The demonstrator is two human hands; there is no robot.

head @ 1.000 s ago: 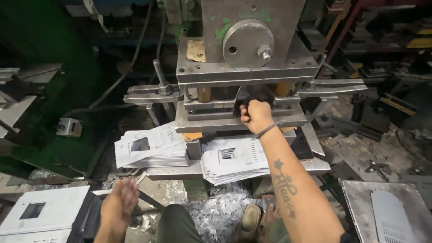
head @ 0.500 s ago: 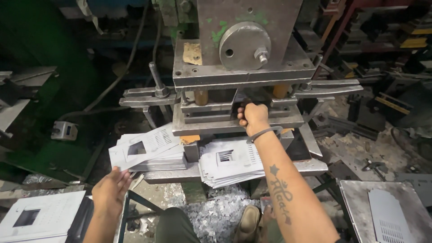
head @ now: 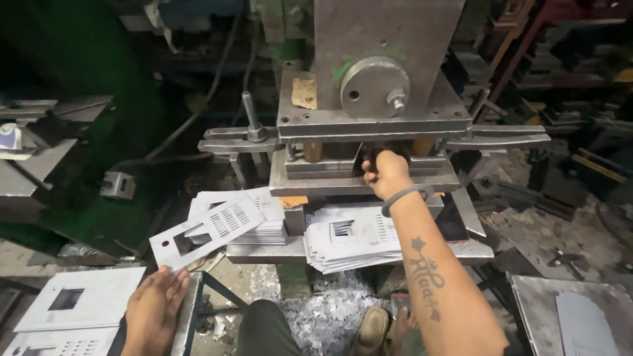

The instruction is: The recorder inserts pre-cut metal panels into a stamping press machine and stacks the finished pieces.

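At frame centre the right hand point(head: 386, 173) reaches into the press point(head: 369, 125), grip hidden, while the open left hand point(head: 155, 306) sits just under a punched sheet point(head: 208, 231) beside stacked finished ones point(head: 353, 237).

left hand point(head: 153, 308) open, right hand point(head: 386, 173) reaching forward

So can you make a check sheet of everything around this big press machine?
Surface: grey steel press table, worn, scratched.
Job's things: thin grey punched metal plate at left hand; two stacks of like plates.
Clutter: silvery metal scrap on floor.
Grippers: left hand open, fingertips at the plate's edge; right hand reaches between the press plates, grip hidden.
Cables: dark hoses behind the press.
Surroundings: green machine, metal racks.
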